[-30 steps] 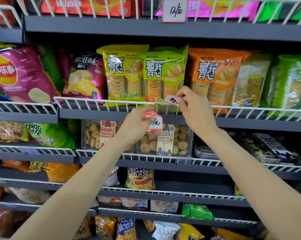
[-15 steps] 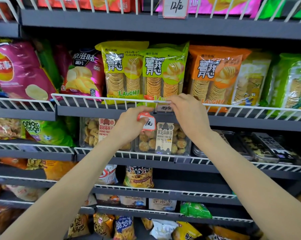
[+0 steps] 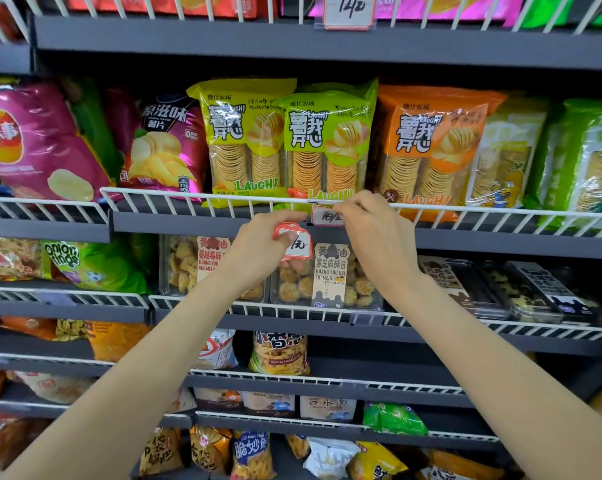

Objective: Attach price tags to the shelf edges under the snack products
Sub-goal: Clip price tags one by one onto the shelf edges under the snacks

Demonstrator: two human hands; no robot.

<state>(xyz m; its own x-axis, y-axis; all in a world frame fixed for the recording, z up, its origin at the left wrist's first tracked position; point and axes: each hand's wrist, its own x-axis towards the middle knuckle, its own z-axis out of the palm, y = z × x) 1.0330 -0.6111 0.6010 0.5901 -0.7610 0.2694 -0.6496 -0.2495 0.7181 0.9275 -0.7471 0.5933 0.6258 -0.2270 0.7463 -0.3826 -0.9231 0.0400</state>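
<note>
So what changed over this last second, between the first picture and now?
The right hand brought its price tag down onto the wire rail, where it now hangs, fingers on it. The left hand kept holding the spare tags; the snack bags stayed put.

The price tag [image 3: 328, 216] is off the right hand's [image 3: 375, 233] open pinch and onto the white wire rail [image 3: 188, 197] now. A second ago it was tilted loose in the fingertips in front of the green-yellow chip bag [image 3: 327, 140]; now it hangs face-out under the rail, its clip seemingly hooked over the wire, though the fingers hide part of it. The right hand has dropped lower against the shelf edge. The left hand [image 3: 265, 247] has lifted its stack of tags [image 3: 292, 242] closer to the shelf edge, just beside the hung tag.
</note>
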